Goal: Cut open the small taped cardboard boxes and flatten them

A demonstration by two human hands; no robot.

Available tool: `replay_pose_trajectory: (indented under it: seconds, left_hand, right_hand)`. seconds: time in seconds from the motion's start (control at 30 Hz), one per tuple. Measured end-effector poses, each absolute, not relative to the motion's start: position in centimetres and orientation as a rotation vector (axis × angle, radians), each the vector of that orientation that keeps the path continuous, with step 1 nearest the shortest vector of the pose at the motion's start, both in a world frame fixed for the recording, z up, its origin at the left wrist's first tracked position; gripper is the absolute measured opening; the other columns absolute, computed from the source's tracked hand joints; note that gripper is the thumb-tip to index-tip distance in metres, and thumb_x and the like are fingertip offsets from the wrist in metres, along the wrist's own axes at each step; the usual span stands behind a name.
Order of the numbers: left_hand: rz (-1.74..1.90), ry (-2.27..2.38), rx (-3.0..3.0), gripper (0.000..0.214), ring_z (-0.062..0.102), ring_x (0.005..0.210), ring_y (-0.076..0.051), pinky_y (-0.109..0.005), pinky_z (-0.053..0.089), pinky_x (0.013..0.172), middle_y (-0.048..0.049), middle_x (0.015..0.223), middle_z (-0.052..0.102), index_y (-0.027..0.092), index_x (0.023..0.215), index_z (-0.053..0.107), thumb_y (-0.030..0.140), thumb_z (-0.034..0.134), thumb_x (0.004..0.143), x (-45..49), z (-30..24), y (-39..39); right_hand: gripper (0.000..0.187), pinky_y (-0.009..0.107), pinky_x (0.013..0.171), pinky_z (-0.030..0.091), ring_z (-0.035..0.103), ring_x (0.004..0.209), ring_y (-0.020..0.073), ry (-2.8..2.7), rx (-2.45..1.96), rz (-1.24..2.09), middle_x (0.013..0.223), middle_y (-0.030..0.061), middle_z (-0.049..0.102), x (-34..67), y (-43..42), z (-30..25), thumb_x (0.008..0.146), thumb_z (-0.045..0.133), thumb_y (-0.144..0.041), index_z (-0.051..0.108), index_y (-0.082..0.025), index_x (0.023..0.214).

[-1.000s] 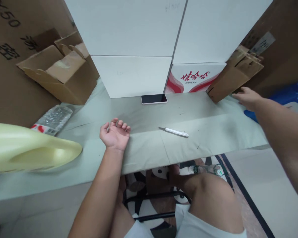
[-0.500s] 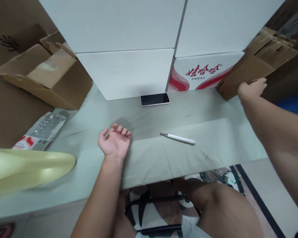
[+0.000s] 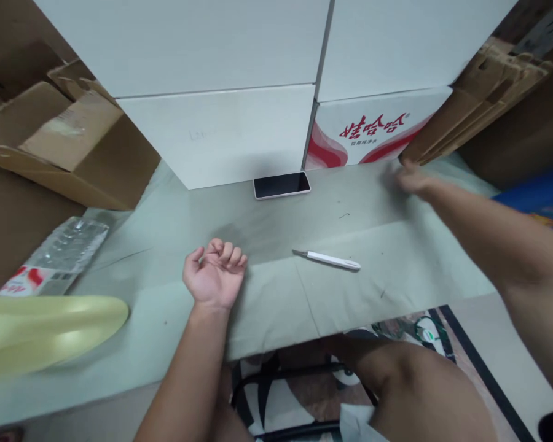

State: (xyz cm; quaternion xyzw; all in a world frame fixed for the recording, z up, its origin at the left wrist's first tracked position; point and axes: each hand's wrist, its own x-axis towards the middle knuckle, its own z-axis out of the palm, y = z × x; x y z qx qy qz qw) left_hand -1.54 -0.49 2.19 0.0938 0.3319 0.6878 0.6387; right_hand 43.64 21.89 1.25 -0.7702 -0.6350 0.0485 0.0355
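Note:
My left hand (image 3: 214,276) rests palm up on the grey-green table cover (image 3: 276,288), fingers loosely curled, holding nothing. A white craft knife (image 3: 328,259) lies on the cover to its right. My right hand (image 3: 410,180) is stretched out to the far right, blurred by motion, at the lower end of a stack of flattened brown cardboard (image 3: 474,110) that leans against the boxes. Its fingers are too smeared to read. A phone (image 3: 282,185) lies screen up at the foot of the white boxes (image 3: 221,129).
A white box with red print (image 3: 373,132) stands behind the table. An open brown carton (image 3: 69,147) sits at the left, with a clear plastic wrap (image 3: 55,255) below it. A pale yellow curved object (image 3: 46,331) juts in at the lower left. My knees show below the table edge.
My right hand has moved left and down along the flattened cardboard. My left hand's fingers have curled in a little. The view has shifted slightly.

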Motion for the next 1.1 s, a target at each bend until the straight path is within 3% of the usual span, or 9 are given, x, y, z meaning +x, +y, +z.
replay_pose_trajectory:
  seconds: [0.13,0.2,0.37,0.5,0.57,0.7,0.8,0.97,1.1]
  left_hand:
    - [1.579,0.735,0.248,0.026,0.03,0.049,-0.01,-0.024,0.035,0.052,0.0055,0.055,0.026,0.019,0.064,0.05,0.037,0.05,0.082,-1.5,2.4,-0.5]
    - [1.589,0.706,0.247,0.027,0.03,0.048,-0.01,-0.024,0.034,0.052,0.0056,0.055,0.025,0.019,0.065,0.05,0.038,0.05,0.083,-1.5,2.5,-0.8]
    - [1.595,0.631,0.232,0.026,0.03,0.048,-0.01,-0.024,0.033,0.052,0.0064,0.055,0.026,0.02,0.067,0.051,0.039,0.054,0.084,-2.0,3.1,-2.2]
    - [1.634,0.562,0.196,0.023,0.03,0.048,-0.01,-0.024,0.031,0.051,0.0065,0.055,0.027,0.019,0.067,0.052,0.037,0.056,0.081,-2.8,3.6,-3.4]
    - [1.658,0.511,0.166,0.023,0.029,0.047,-0.01,-0.024,0.03,0.051,0.0062,0.054,0.027,0.019,0.067,0.053,0.036,0.054,0.082,-3.3,3.8,-3.9]
    - [1.689,0.417,0.103,0.024,0.028,0.047,-0.01,-0.024,0.029,0.05,0.0055,0.054,0.026,0.019,0.066,0.054,0.034,0.048,0.085,-4.4,4.4,-4.9]
    - [1.713,0.367,0.061,0.026,0.028,0.047,-0.01,-0.024,0.028,0.051,0.0052,0.055,0.026,0.018,0.066,0.054,0.033,0.045,0.086,-5.4,5.0,-5.4]
    - [1.757,0.336,-0.007,0.025,0.026,0.048,-0.01,-0.024,0.026,0.052,0.0058,0.056,0.023,0.019,0.067,0.052,0.034,0.048,0.085,-7.0,5.4,-5.8]
    - [1.792,0.352,0.036,0.022,0.026,0.049,-0.011,-0.026,0.025,0.054,0.005,0.057,0.023,0.02,0.068,0.052,0.033,0.05,0.084,-8.0,5.3,-6.0]
  right_hand:
    - [0.064,0.05,0.122,0.034,0.032,0.156,0.0345,-2.126,-2.36,0.233,0.167,0.0258,0.032,41.9,15.8,-1.8,0.103,0.03,-0.039,0.038,-0.007,0.158]
    - [0.062,0.048,0.122,0.037,0.039,0.153,0.0353,-2.259,-2.309,0.227,0.163,0.0255,0.041,42.2,13.5,-1.3,0.099,0.035,-0.037,0.045,-0.007,0.153]
    - [0.044,0.054,0.091,0.057,0.069,0.115,0.0419,-2.523,-2.158,0.064,0.141,0.0194,0.065,42.8,11.9,5.3,0.082,0.055,-0.026,0.071,-0.024,0.123]
    - [0.031,0.045,0.06,0.054,0.073,0.076,0.0337,-2.599,-2.096,-0.227,0.103,0.0164,0.076,38.6,11.6,10.5,0.091,0.049,-0.036,0.075,-0.03,0.109]
    - [0.03,0.041,0.057,0.052,0.071,0.07,0.0307,-2.704,-2.068,-0.225,0.088,0.0134,0.076,34.4,11.0,11.9,0.091,0.052,-0.033,0.075,-0.031,0.109]
    - [0.046,0.037,0.071,0.056,0.075,0.097,0.028,-3.074,-1.773,-0.086,0.119,0.0089,0.076,23.0,9.0,12.5,0.088,0.048,-0.017,0.067,-0.03,0.128]
    - [0.052,0.036,0.077,0.057,0.068,0.122,0.0277,-3.259,-1.226,-0.15,0.159,0.0065,0.052,13.0,7.5,12.3,0.088,0.046,-0.012,0.062,-0.028,0.135]
    - [0.049,0.039,0.082,0.059,0.069,0.117,0.028,-3.158,-0.724,-0.143,0.16,0.0072,0.048,-3.2,6.8,13.4,0.092,0.046,-0.014,0.06,-0.028,0.137]
    - [0.044,0.042,0.094,0.056,0.067,0.117,0.0266,-3.075,-0.751,-0.167,0.171,0.0067,0.025,-12.8,7.7,14.9,0.097,0.043,-0.022,0.059,-0.023,0.138]
